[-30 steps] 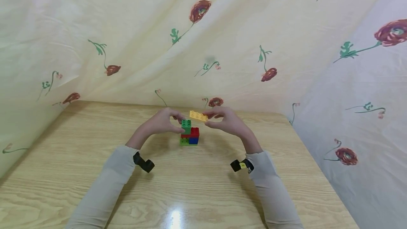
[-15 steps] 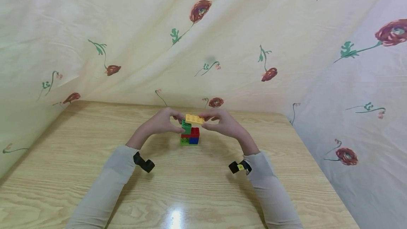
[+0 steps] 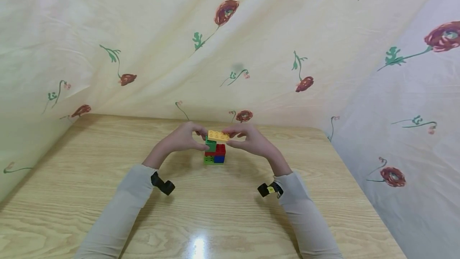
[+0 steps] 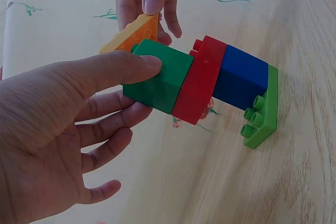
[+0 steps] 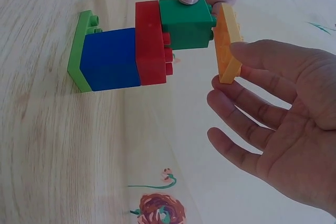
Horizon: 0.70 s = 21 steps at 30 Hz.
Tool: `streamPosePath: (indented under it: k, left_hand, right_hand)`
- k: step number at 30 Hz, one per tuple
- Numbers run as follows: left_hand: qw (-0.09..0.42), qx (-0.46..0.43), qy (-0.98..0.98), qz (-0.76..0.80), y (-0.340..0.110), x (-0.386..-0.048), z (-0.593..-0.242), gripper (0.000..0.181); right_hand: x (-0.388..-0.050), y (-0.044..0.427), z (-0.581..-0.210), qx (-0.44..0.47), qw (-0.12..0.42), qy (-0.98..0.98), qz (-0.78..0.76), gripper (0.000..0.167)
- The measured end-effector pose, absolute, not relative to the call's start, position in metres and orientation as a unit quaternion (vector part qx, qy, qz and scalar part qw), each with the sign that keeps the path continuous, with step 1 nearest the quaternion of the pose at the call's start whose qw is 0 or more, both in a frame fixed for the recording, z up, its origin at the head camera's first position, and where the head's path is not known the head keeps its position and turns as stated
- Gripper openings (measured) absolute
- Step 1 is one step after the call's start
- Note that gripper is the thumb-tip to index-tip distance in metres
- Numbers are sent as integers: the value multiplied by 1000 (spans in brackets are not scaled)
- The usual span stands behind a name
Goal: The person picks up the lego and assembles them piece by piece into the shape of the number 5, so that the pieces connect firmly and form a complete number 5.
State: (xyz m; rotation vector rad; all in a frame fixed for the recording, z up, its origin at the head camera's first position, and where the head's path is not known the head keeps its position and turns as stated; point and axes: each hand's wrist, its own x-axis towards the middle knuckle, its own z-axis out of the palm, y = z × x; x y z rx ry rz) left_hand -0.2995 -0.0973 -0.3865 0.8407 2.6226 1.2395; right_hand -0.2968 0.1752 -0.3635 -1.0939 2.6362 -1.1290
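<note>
A small tower of toy building bricks stands on the table: a light green plate [image 4: 265, 119] at the bottom, a blue brick [image 5: 111, 59] on it, then a red brick [image 5: 150, 43], and a dark green brick [image 4: 160, 80] on top at the left. My left hand [image 3: 183, 137] pinches the dark green brick between thumb and fingers. The right hand [image 3: 251, 141] pinches a yellow-orange plate [image 3: 218, 135] by its right end. That plate lies over the studs of the dark green brick, slightly tilted; whether it is seated on them I cannot tell.
The light wooden table [image 3: 215, 211] stretches around the tower. Behind and at the sides hangs a cream cloth [image 3: 179, 51] with printed red flowers. Black wrist cameras [image 3: 163, 184] are strapped at both cuffs.
The right hand has moved left with the yellow-orange plate, bringing it from beside the dark green brick to over it. The left hand and the tower have stayed put.
</note>
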Motion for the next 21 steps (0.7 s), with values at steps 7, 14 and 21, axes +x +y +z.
streamPosePath:
  k: [7,14,21]
  left_hand:
    - [58,276,868,408,-98,-298,-385,28]
    - [57,278,868,408,-98,-301,-387,26]
    - [58,277,870,405,-98,-301,-388,27]
  right_hand:
    - [-295,174,-363,-359,40,859,-363,37]
    - [-295,173,-365,-359,35,862,-356,37]
    - [-293,172,-365,-361,29,863,-351,37]
